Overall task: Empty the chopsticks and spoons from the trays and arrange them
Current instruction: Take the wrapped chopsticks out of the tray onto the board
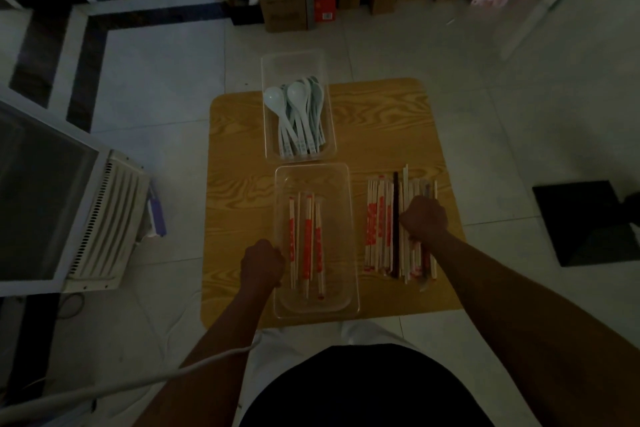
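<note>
Here a wooden table [242,156] stands on a tiled floor [485,107], seen from above in dim light. Two clear trays sit on it, one behind the other. The far tray [294,55] reaches over the table's back edge and holds a heap of white spoons [298,114], bowls away from the person. The near tray [311,168] holds a few chopsticks [307,246] in red-printed wrappers, lying lengthwise.

The left hand [262,265] is curled into a fist at the near tray's left rim and grips it. To the right of that tray, a pile of chopsticks [379,218] lies on the bare tabletop, roughly parallel, with one dark chopstick [395,218] among the pale ones. The right hand [424,218] is over the right part of this pile, fingers curled tight; it seems to clasp a few of the sticks, though the gloom blurs the grip.

A white appliance [104,218] stands left of the table, and cardboard boxes [280,0] line the far wall.
</note>
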Demonstrator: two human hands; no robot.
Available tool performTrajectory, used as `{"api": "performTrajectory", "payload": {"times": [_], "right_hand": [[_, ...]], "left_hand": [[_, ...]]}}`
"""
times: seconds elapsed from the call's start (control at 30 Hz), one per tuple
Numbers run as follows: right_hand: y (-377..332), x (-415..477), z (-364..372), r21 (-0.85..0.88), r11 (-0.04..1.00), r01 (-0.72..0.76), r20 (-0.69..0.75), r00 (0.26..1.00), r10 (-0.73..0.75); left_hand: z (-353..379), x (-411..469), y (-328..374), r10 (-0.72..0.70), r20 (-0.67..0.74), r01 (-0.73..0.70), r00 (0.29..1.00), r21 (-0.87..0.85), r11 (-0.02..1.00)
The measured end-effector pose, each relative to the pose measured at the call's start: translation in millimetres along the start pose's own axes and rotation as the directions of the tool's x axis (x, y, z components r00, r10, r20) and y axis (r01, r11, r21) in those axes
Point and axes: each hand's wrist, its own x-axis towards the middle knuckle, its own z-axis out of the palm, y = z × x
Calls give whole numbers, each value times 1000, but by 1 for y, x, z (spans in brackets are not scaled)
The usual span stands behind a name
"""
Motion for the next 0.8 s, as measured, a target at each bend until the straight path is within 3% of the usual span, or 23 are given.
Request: {"api": "performTrajectory", "payload": {"times": [0.27,0.4,0.5,0.8], "right_hand": [[-88,-27,5,54,957,283,-127,953,-275],[-109,-69,58,19,918,396,59,916,-396],[-107,-86,93,-13,933,360,159,922,-354],[-110,-85,112,-11,979,205,52,978,-204]], "left_hand": [[0,0,-1,10,-9,-10,1000,-18,1000],[4,1,-2,51,-52,-51,997,-8,999],[8,4,-7,61,-64,-65,996,-51,997],[6,2,-10,90,-53,-93,995,-61,994]]}}
